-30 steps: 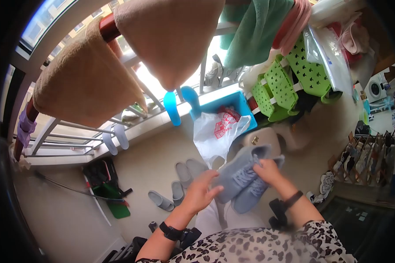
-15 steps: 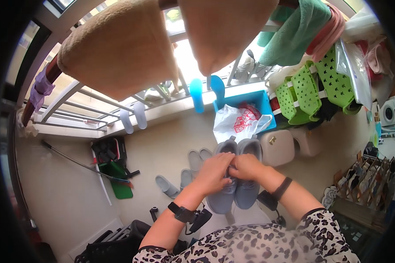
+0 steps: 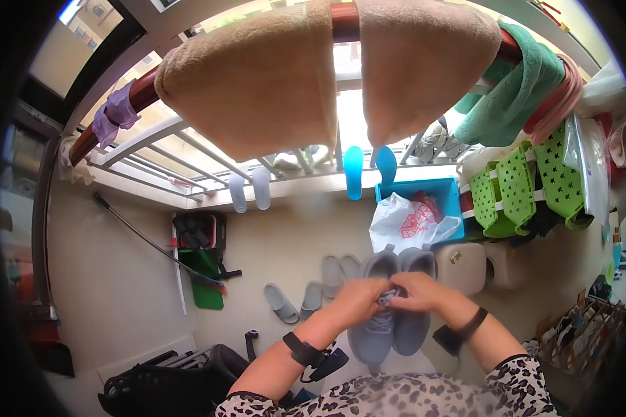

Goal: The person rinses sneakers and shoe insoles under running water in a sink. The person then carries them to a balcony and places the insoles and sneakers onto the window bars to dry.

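Note:
A pair of grey lace-up shoes sits in front of me, toes toward my body: a left shoe (image 3: 373,339) and a right shoe (image 3: 412,333). A bunched grey shoelace (image 3: 388,297) shows between my hands over the left shoe. My left hand (image 3: 363,300) has its fingers closed on the lace from the left. From the other side, my right hand (image 3: 413,290) pinches the lace close to the left fingertips and partly covers the right shoe. Under the shoes is a pale surface (image 3: 419,363), mostly hidden.
Beyond the shoes, a blue bin (image 3: 441,187) holds a white plastic bag (image 3: 403,221). A beige box (image 3: 462,267) stands to the right, near green baskets (image 3: 516,191). Grey slippers (image 3: 281,303) lie on the floor at left. Brown towels (image 3: 257,83) hang from a rail ahead.
The camera view has shifted, so the scene sits lower and farther right. My hands have drawn slightly apart, and bunched lace now shows between them.

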`<state>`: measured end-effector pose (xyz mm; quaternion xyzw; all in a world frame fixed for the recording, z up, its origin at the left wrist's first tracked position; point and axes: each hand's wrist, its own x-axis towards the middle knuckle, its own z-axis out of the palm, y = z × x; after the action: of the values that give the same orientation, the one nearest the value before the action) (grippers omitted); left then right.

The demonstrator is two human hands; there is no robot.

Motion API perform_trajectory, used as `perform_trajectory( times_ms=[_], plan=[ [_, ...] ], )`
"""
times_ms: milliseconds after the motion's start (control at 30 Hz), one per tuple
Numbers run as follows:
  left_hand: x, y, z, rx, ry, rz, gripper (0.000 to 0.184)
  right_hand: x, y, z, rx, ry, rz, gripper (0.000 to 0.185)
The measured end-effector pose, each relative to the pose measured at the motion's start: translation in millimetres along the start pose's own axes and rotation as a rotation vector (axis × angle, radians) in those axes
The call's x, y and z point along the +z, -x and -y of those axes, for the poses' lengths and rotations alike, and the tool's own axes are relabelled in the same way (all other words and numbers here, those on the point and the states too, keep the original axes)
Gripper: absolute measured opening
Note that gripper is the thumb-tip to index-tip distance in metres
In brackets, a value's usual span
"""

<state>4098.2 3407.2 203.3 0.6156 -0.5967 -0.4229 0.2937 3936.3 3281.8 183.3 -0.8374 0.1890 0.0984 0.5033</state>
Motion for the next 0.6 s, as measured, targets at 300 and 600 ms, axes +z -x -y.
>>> perform_trajectory(
  times_ms=[300, 600],
  plan=[
    [-10, 4, -11, 0.104, -0.07, -0.162, 0.025, -17, 15, 26, -0.135, 0.094, -0.14, 0.045],
    [-3, -11, -33, 0.103, -0.19, -0.273, 0.022, -21, 16, 34, -0.132, -0.071, -0.245, 0.022]
  ],
)
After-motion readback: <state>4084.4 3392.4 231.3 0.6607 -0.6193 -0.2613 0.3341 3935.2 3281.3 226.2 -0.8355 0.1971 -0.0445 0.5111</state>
